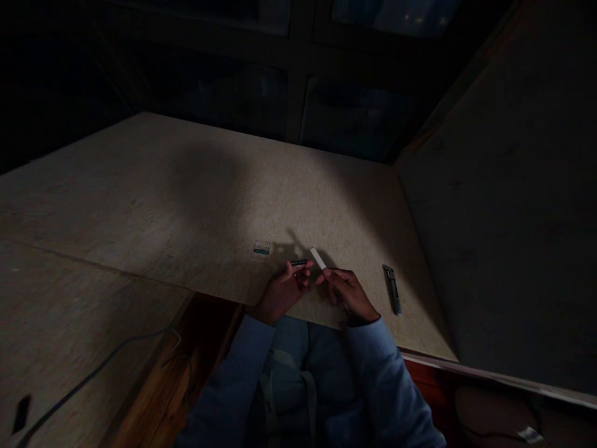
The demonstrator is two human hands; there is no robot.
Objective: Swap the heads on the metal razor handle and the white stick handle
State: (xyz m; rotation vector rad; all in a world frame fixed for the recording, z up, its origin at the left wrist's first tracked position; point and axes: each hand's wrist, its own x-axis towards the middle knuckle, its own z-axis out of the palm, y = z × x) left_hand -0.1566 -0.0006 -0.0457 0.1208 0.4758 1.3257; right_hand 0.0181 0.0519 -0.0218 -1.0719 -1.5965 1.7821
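Observation:
My left hand (285, 291) is closed, with a small dark, narrow piece (299, 263) pinched between thumb and fingers. My right hand (347, 291) grips a slim white stick (318, 257) near its lower end. The stick's free end points up and to the left, apart from the dark piece. Poor light hides what kind of thing each one is. Just beyond my left hand, a small clear case (262, 245) with a dark greenish strip lies on the tabletop (298, 186).
A dark, slender tool with a clip-like end (392, 290) lies on the table to the right. A dark panel (504, 205) rises along the right side. At lower left, a cable (107, 361) crosses another surface near a black object (21, 414). Dark window panes (242, 93) stand behind.

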